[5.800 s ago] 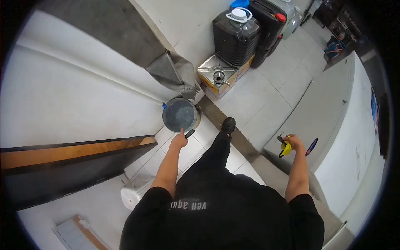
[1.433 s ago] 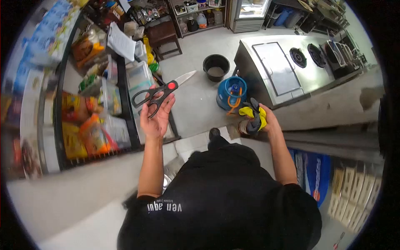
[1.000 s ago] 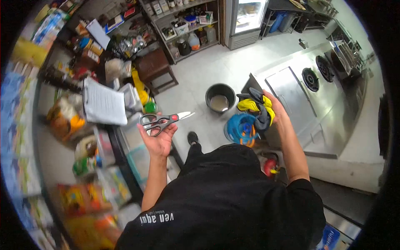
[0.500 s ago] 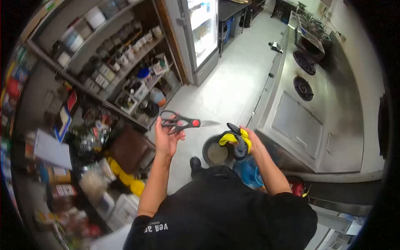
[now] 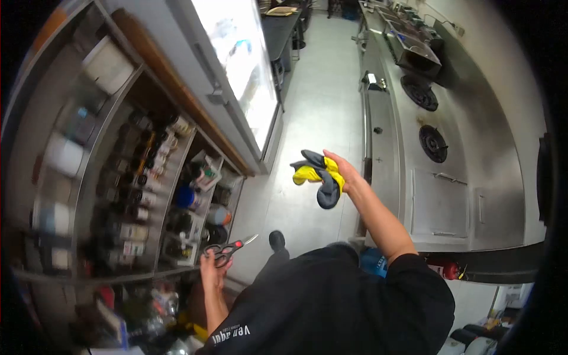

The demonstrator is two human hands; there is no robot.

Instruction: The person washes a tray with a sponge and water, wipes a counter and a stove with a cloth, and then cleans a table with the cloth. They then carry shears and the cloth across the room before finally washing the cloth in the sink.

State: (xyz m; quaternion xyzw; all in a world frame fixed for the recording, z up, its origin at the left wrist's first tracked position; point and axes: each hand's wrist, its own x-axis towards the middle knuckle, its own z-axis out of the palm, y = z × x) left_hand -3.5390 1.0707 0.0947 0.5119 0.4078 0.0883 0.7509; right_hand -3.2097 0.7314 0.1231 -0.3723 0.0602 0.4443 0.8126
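In my left hand (image 5: 211,273), low on the left beside the shelving, is a pair of scissors (image 5: 238,244) with black handles and a red pivot. My fingers are closed on the handles, and the short silver blades point up and right. My right hand (image 5: 346,173) is held out over the floor in the middle of the view. It grips a bunched pair of yellow and dark grey work gloves (image 5: 324,177); parts of the fingers are hidden behind them.
Shelving (image 5: 145,177) with jars and tubs lines the left, with a lit glass-door fridge (image 5: 236,65) beyond. On the right runs a steel counter (image 5: 384,124) with burners (image 5: 433,143). A blue container (image 5: 374,261) and a red fire extinguisher (image 5: 451,270) are near my right side.
My view has moved forward along the aisle. My left hand with the scissors has dropped lower, and my right hand with the gloves is higher. The bucket on the floor has gone out of sight.
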